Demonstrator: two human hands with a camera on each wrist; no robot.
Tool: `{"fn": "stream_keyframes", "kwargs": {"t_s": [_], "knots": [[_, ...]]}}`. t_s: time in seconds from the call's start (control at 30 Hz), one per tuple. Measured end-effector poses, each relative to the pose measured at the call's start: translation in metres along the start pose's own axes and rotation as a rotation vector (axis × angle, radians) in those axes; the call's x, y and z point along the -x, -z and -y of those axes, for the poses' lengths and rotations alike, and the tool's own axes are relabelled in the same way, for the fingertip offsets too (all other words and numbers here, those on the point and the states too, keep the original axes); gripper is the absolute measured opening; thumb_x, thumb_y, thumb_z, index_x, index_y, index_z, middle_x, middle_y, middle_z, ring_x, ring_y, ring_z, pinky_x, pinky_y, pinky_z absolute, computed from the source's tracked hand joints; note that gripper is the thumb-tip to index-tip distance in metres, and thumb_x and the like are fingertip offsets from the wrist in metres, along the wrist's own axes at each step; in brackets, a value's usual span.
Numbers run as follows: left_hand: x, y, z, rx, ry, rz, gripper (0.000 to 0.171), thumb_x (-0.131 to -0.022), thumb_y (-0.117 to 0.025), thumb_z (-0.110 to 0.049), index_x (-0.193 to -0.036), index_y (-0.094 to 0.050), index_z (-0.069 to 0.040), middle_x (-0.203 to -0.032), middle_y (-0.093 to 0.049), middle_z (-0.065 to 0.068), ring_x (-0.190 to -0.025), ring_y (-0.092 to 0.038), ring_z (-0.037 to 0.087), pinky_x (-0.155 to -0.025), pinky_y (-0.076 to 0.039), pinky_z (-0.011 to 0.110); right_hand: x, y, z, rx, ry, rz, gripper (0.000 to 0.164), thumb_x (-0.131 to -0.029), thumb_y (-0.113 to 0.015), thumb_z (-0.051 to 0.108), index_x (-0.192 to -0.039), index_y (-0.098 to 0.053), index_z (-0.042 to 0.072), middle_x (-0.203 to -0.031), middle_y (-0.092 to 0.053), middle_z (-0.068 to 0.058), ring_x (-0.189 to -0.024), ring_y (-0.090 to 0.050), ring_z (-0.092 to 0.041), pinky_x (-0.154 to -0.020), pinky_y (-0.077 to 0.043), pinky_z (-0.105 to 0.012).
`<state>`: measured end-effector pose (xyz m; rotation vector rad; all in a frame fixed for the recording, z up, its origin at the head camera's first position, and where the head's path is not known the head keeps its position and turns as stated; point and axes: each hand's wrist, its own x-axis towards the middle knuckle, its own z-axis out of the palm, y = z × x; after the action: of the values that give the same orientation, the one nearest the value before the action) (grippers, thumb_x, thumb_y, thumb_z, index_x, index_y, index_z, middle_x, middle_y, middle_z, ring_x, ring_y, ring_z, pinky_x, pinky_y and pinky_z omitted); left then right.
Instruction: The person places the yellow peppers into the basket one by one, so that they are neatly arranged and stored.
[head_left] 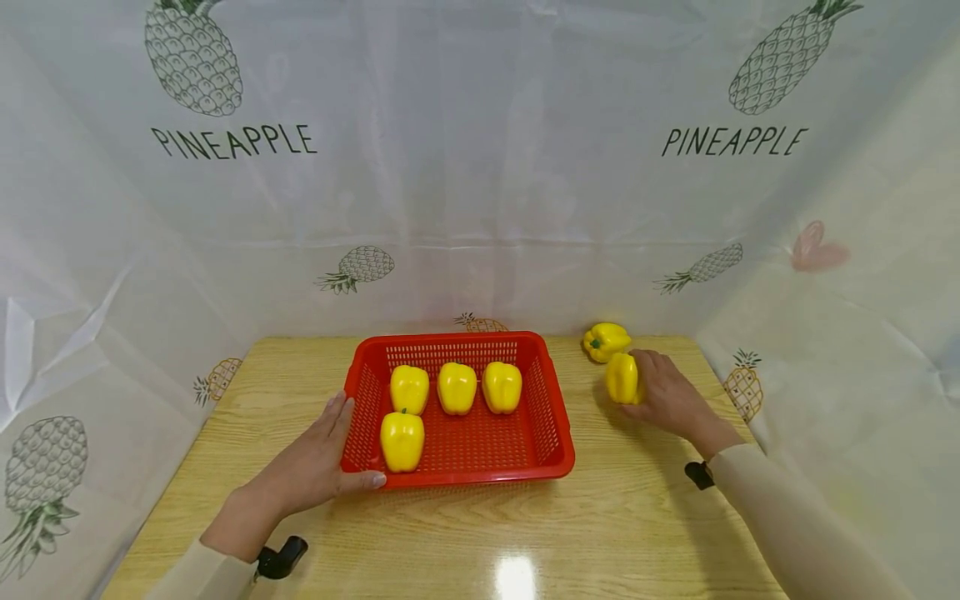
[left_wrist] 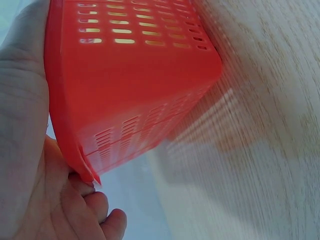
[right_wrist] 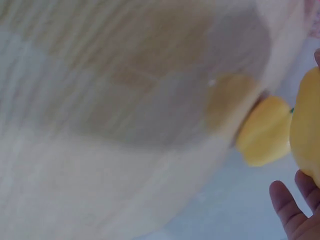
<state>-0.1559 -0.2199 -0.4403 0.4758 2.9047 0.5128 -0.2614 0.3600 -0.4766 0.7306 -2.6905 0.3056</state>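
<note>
A red plastic basket (head_left: 480,477) with slotted walls sits on the wooden table. My left hand (head_left: 315,454) holds its near left corner, thumb along the front rim and fingers at the left side; the left wrist view shows the fingertips by the rim. Several yellow bell peppers (head_left: 457,388) stand inside, three across the back and another at the front left. To the right of the basket, my right hand (head_left: 663,393) grips a yellow bell pepper (head_left: 622,379), seen above the tabletop in the right wrist view. Behind it, another yellow bell pepper (head_left: 606,342) lies on its side.
The light wooden table (head_left: 450,537) carries the basket and the loose pepper. A white sheet (head_left: 480,192) printed with pineapples rises behind the table and along both sides. The lying pepper is close to the table's back edge.
</note>
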Motion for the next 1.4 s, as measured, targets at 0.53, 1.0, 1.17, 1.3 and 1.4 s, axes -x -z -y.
{"fn": "stream_keyframes", "kwargs": {"t_s": [0.53,1.0,1.17,1.3,1.4], "knots": [[0.000,-0.001,-0.001,0.002,0.014,0.003,0.134,-0.082,-0.071,-0.079,-0.164,-0.015,0.011,-0.173,-0.009,0.032,-0.157,-0.024,0.053,-0.118,-0.039,0.064,-0.046,0.037,0.066,0.011,0.180,-0.072,0.090,-0.072,-0.094,0.032,-0.138,-0.044,-0.003,-0.125,-0.056,-0.022,-0.109,-0.055,-0.038,-0.093,-0.055,-0.053],[0.000,0.001,-0.001,-0.003,0.026,0.006,0.137,-0.079,-0.068,-0.084,-0.164,-0.015,0.010,-0.173,-0.011,0.031,-0.157,-0.024,0.053,-0.118,-0.040,0.063,-0.082,0.048,0.133,0.088,0.323,-0.026,0.081,-0.078,-0.087,0.045,-0.134,-0.049,-0.001,-0.123,-0.060,-0.017,-0.112,-0.058,-0.034,-0.102,-0.053,-0.048],[0.000,0.001,-0.001,-0.003,0.025,0.000,0.134,-0.081,-0.072,-0.078,-0.164,-0.016,0.010,-0.173,-0.011,0.032,-0.156,-0.025,0.053,-0.118,-0.041,0.064,-0.090,0.043,0.148,0.102,0.349,0.002,0.080,-0.080,-0.084,0.048,-0.133,-0.049,0.000,-0.122,-0.060,-0.016,-0.113,-0.058,-0.034,-0.104,-0.051,-0.047],[-0.001,0.001,-0.001,0.003,0.024,0.002,0.134,-0.081,-0.073,-0.078,-0.164,-0.016,0.011,-0.173,-0.011,0.032,-0.157,-0.024,0.053,-0.118,-0.040,0.064,-0.098,0.040,0.160,0.110,0.377,0.025,0.080,-0.079,-0.084,0.048,-0.133,-0.050,0.000,-0.118,-0.060,-0.013,-0.107,-0.058,-0.031,-0.101,-0.052,-0.044],[0.000,0.002,-0.002,0.004,0.021,0.001,0.133,-0.081,-0.073,-0.077,-0.164,-0.016,0.011,-0.173,-0.011,0.032,-0.157,-0.024,0.053,-0.119,-0.039,0.064,-0.104,0.039,0.171,0.124,0.393,0.059,0.083,-0.080,-0.084,0.050,-0.136,-0.050,0.000,-0.118,-0.061,-0.011,-0.105,-0.059,-0.029,-0.098,-0.055,-0.042]]}}
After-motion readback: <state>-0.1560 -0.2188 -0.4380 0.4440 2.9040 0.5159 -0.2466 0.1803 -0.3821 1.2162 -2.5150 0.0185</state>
